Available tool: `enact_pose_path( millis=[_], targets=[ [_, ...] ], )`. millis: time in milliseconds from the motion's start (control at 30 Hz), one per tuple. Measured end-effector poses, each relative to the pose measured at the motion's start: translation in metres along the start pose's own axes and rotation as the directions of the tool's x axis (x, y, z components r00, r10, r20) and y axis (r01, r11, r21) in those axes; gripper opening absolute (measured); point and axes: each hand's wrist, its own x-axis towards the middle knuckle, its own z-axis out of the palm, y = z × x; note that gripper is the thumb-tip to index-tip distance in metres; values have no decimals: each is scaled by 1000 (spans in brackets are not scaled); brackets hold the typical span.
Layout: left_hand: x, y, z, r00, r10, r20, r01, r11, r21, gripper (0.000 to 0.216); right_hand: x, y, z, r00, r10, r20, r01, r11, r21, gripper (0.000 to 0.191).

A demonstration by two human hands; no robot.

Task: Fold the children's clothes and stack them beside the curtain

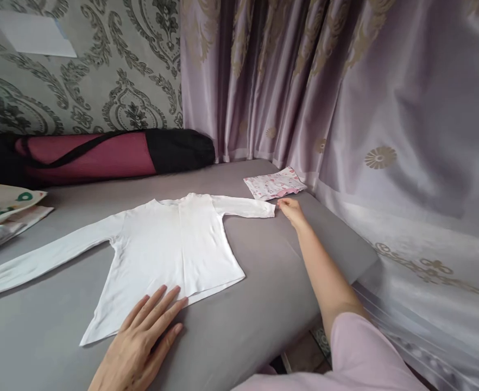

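A white long-sleeved shirt (153,250) lies spread flat on the grey surface, its neckline away from me and both sleeves stretched out sideways. My left hand (142,331) rests palm down on the shirt's bottom hem, fingers extended and slightly apart, with nothing grasped. At the cuff of the right-hand sleeve is my right hand (291,212), its fingers bent and pinched together right beside the cuff's edge. Whether any fabric is between those fingertips is too small to tell. The end of the other sleeve reaches the left edge of the view.
A folded pink-and-white patterned cloth (274,183) lies behind my right hand. Patterned fabric (7,217) is piled at the left. Along the wall rests a long maroon and black bag (88,155). A lilac curtain (259,81) hangs by the grey padded surface (231,336).
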Motion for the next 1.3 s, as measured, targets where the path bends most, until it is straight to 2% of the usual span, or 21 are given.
enact_pose_path(
  millis=[167,300,400,500,600,700,767,800,900,1000,1100,1233,1300],
  targets=[
    [1,1,-2,1000,-5,9,5,1000,-14,60,12,9,18,999,36,8,-35,994,-101,15],
    [1,2,-3,1000,-5,21,6,1000,-26,59,13,4,24,998,62,34,-56,988,-143,8],
    [2,3,-5,999,-21,41,23,998,-53,56,12,-5,26,997,58,45,-53,991,-119,2],
    [7,1,-14,994,-49,100,59,993,-104,49,12,-22,29,999,24,36,-23,999,-37,9],
    [22,-5,-34,973,-103,207,147,967,-208,45,14,-44,36,1000,-18,24,16,998,67,14],
    [50,-15,-56,915,-210,345,326,889,-322,46,18,-69,47,999,-51,4,50,987,151,19],
    [75,-23,-63,875,-250,415,416,826,-380,48,20,-87,57,995,-74,-59,86,969,233,22],
    [88,-27,-63,878,-256,404,424,807,-410,48,21,-96,62,990,-84,-112,114,950,290,25],
    [130,-40,-49,915,-273,297,393,772,-500,45,20,-118,77,959,-78,-273,207,851,483,31],
    [169,-56,-21,932,-298,206,362,741,-565,42,14,-131,89,945,-25,-325,235,745,624,35],
    [203,-71,8,932,-329,150,351,724,-595,37,10,-133,95,947,-18,-320,247,676,694,38],
    [242,-83,40,921,-366,134,377,745,-551,34,11,-132,94,956,-106,-274,280,609,742,43],
    [258,-85,54,930,-348,119,357,775,-521,36,14,-132,91,963,-139,-232,269,564,781,45]
  ],
)
